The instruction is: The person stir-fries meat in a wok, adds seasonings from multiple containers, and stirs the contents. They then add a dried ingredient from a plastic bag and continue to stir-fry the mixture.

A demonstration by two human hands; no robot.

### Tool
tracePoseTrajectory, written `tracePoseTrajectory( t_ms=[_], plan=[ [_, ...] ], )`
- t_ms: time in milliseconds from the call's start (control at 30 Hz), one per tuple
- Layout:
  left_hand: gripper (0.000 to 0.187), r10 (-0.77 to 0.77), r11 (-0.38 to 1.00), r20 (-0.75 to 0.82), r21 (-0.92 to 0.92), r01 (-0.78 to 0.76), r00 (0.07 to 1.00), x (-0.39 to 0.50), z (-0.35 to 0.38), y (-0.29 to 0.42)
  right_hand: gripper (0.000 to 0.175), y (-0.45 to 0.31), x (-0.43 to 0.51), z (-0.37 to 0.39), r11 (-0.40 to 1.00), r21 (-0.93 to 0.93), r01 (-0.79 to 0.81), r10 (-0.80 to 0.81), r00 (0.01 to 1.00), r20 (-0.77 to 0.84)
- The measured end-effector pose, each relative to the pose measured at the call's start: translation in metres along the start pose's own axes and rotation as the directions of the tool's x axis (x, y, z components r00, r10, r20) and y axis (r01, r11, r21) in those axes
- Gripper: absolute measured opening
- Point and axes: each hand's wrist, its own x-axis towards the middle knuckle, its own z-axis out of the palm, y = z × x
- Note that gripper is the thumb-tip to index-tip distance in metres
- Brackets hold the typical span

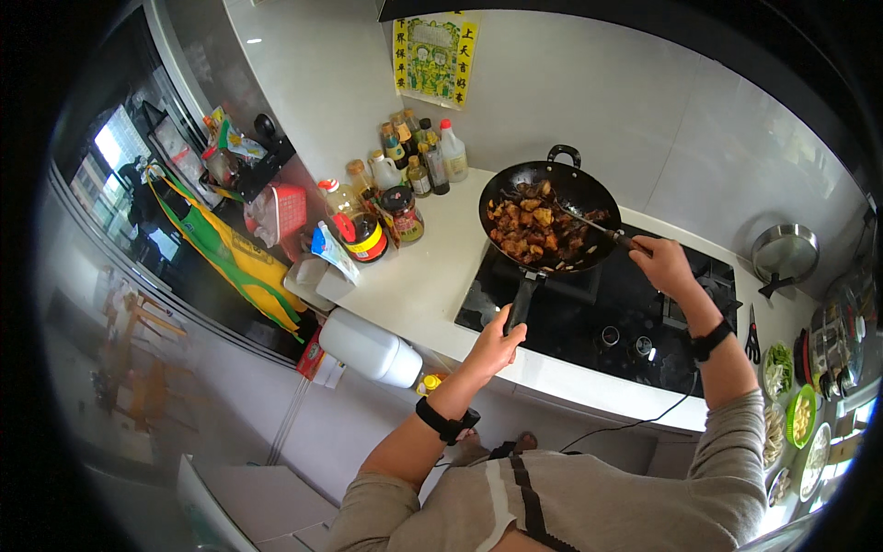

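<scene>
My left hand [491, 341] grips the black handle of a dark wok [593, 196], which sits over the left part of a black glass gas hob [579, 338]. Browned, sauced chunks of food [528, 221], which look like meat, fill much of the wok's left and middle. My right hand [663, 264] holds the dark handle of a metal cooking utensil [586, 219], its head among the food and partly hidden. The wok is tilted a little.
Left of the hob stand a sauce jar [402, 214], a large red-capped bottle [355, 224] and several smaller bottles. To the right are a steel pan [785, 254], black scissors [752, 334] and a green basket of cut food [801, 416]. A cable hangs before the counter.
</scene>
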Motion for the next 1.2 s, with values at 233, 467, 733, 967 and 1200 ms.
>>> tracePoseTrajectory(
  t_ms=[233,467,733,967,1200],
  plan=[
    [0.047,0.011,1.000,-0.030,0.012,-0.011,0.999,0.000,0.001,-0.003,0.026,-0.020,0.005,-0.065,0.881,-0.440,0.172,-0.191,0.982,0.000],
    [0.046,-0.023,1.000,-0.012,-0.018,0.023,1.000,0.000,0.000,0.000,0.026,-0.019,0.056,0.012,0.962,-0.207,0.179,-0.197,0.978,-0.070],
    [0.044,0.006,1.000,0.033,-0.013,-0.006,0.999,0.000,-0.004,-0.004,0.029,-0.066,-0.010,-0.053,0.703,-0.442,0.558,-0.579,0.809,0.101],
    [0.051,0.005,1.000,0.056,-0.021,-0.004,0.998,-0.001,-0.005,0.000,0.022,-0.117,-0.053,-0.115,0.647,-0.616,0.449,-0.503,0.859,0.097],
    [0.044,-0.002,0.999,0.058,-0.050,0.005,0.998,-0.001,-0.005,0.001,0.020,-0.124,-0.061,-0.104,0.654,-0.622,0.431,-0.351,0.901,0.256]
  ],
)
